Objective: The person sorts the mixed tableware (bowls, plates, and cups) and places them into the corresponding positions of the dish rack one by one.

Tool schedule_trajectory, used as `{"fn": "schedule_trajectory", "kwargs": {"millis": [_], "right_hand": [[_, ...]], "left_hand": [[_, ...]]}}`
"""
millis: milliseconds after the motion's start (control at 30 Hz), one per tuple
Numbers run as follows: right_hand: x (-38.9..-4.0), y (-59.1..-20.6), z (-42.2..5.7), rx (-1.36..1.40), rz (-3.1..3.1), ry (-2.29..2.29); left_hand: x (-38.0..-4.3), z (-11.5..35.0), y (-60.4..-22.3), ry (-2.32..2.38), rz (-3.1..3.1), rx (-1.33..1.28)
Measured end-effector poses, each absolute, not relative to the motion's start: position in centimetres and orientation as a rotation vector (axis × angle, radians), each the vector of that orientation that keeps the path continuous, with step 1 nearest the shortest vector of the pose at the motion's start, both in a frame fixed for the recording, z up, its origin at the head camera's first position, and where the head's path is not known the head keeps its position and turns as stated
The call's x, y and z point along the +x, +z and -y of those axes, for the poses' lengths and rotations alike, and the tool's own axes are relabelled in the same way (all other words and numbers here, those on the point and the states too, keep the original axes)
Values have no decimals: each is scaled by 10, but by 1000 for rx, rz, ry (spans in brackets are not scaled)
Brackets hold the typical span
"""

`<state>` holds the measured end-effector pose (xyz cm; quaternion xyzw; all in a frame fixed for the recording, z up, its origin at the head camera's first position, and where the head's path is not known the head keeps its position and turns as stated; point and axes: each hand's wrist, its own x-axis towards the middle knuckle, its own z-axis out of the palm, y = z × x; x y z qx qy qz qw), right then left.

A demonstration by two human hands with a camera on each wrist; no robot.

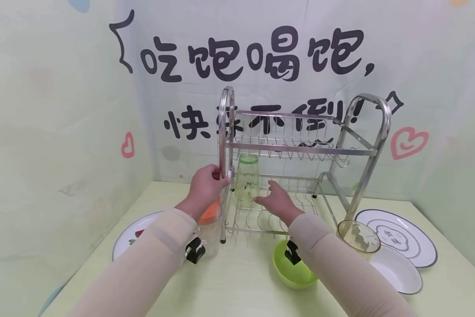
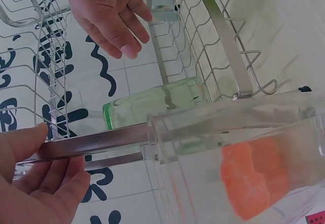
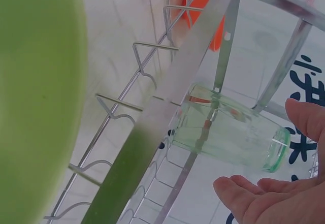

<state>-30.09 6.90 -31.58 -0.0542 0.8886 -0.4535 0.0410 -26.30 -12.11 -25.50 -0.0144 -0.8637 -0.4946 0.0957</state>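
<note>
My left hand (image 1: pixel 205 187) grips the left upright of a metal two-tier dish rack (image 1: pixel 301 150); in the left wrist view its thumb and fingers close around the bar. A pale green clear glass (image 1: pixel 247 182) stands on the rack's lower tier at the left, its green-ringed end up. Just right of the glass, my right hand (image 1: pixel 278 202) reaches into the lower tier with loosely extended fingers and holds nothing. In the right wrist view, thumb and fingers (image 3: pixel 238 196) are spread apart close to the glass's green end.
A clear cup with an orange patch (image 1: pixel 210 213) stands by the rack's left front leg. A green bowl (image 1: pixel 293 270) is in front. On the right sit an amber glass bowl (image 1: pixel 358 237), a white bowl (image 1: pixel 400 273) and a plate (image 1: pixel 421 242). Another plate (image 1: pixel 122 240) lies left.
</note>
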Motion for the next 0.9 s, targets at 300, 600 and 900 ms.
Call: {"fn": "schedule_trajectory", "kwargs": {"millis": [300, 600, 900], "right_hand": [[-286, -312, -69, -202, -2756, -1330], [-265, -306, -70, -272, -2803, -1247], [-249, -310, -72, -346, -2818, -1228]], "left_hand": [[-257, 130, -263, -1459, 2600, -25], [-249, 141, -269, -1369, 2639, -52], [-236, 145, -276, -1293, 2688, -105]]}}
